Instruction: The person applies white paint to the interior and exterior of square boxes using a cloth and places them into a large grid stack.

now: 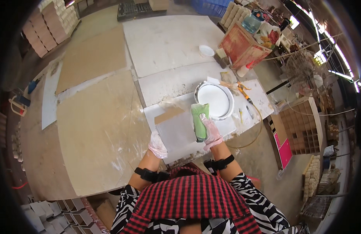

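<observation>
Crowding paint bucket, orange tool

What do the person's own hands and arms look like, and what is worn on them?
Both hands wear thin, pale, see-through gloves with a pinkish tint: the left hand and the right hand. Each forearm carries a black strap with a small black block, left strap and right strap. Higher up, the sleeves are zebra-striped black and white.

You stand on a bare concrete floor in a workshop, with stacked cardboard boxes at upper left. At right, a wooden cubbyhole shelf stands below a standing fan, and strip lights glow along the upper right edge.
</observation>
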Action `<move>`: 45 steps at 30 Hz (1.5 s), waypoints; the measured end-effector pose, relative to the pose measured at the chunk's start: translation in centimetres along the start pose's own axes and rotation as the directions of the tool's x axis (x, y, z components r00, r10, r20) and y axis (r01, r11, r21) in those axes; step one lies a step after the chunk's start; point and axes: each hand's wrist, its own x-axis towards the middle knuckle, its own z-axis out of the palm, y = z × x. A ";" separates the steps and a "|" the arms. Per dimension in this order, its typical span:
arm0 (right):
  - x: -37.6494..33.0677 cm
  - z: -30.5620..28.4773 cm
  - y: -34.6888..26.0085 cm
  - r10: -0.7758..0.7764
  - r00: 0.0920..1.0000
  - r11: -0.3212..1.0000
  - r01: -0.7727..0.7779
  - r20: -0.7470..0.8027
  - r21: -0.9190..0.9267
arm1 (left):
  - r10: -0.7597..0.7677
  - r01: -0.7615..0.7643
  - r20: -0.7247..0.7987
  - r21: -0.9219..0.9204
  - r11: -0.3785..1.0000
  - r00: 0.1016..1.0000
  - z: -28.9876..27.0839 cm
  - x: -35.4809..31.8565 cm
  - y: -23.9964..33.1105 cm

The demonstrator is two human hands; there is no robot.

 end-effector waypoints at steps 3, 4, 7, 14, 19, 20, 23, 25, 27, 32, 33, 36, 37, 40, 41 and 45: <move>-0.6 1.4 -0.6 -0.029 0.999 1.000 0.029 0.027 0.000 | 0.079 -0.077 -0.024 0.072 0.994 0.997 -0.7 -1.3 0.3; -0.8 1.7 -0.7 -0.034 0.999 0.999 0.033 0.028 0.015 | 0.091 -0.087 -0.043 0.098 0.991 0.995 0.0 -1.7 0.3; -0.9 1.8 -0.4 -0.266 0.955 0.925 0.292 0.134 -0.242 | 0.113 -0.104 -0.051 0.144 0.984 0.992 1.9 -2.9 0.5; -3.1 4.4 -4.7 -0.155 0.988 0.906 0.144 0.006 -0.397 | 0.214 -0.218 0.067 0.061 0.974 0.975 1.9 -4.1 2.3; -4.5 8.5 -7.9 -0.544 0.771 0.267 0.534 0.332 -0.802 | 0.437 -0.453 0.169 0.549 0.702 0.883 2.8 -3.6 2.7; -4.7 9.7 -8.0 -0.516 0.762 0.077 0.497 0.392 -0.865 | 0.471 -0.497 0.304 0.786 0.367 0.828 3.8 -4.2 2.9; -3.2 9.9 -4.2 -0.425 0.613 -0.281 0.610 0.666 -0.741 | 0.504 -0.502 0.328 0.825 0.260 0.799 4.5 -4.2 2.5; -4.0 11.1 -2.1 -0.297 0.568 -0.359 0.678 0.767 -0.641 | 0.492 -0.481 0.177 0.633 0.607 0.853 4.0 -4.7 2.8; -7.2 13.7 -2.6 -0.129 0.651 -0.386 0.662 0.748 -0.643 | 0.350 -0.354 0.060 0.237 0.904 0.935 3.3 -5.5 3.5; -2.1 10.6 -3.6 -0.489 0.563 -0.368 0.559 0.666 -0.743 | 0.503 -0.472 -0.129 0.210 0.856 0.855 5.6 -5.1 2.4; -1.7 10.2 -3.5 -0.507 0.598 -0.347 0.517 0.621 -0.782 | 0.528 -0.494 -0.165 0.211 0.844 0.833 5.9 -5.0 2.4; -5.4 12.8 -1.0 -0.364 0.475 -0.492 0.632 0.801 -0.599 | 0.377 -0.395 0.171 0.080 0.915 0.910 0.8 -4.6 4.6; -7.4 14.2 -2.2 -0.257 0.534 -0.460 0.665 0.805 -0.588 | 0.338 -0.367 0.248 0.080 0.927 0.908 0.9 -4.8 4.9; -3.8 12.3 -2.6 -0.476 0.448 -0.360 0.686 0.756 -0.633 | 0.379 -0.416 0.192 0.223 0.882 0.905 1.9 -5.5 4.8; -2.9 11.1 -3.3 -0.499 0.539 -0.338 0.601 0.679 -0.725 | 0.432 -0.441 0.096 0.272 0.856 0.897 3.7 -5.5 4.0; -3.1 9.9 -4.7 -0.505 0.683 -0.248 0.471 0.528 -0.847 | 0.492 -0.475 0.007 0.273 0.837 0.871 3.9 -5.2 3.9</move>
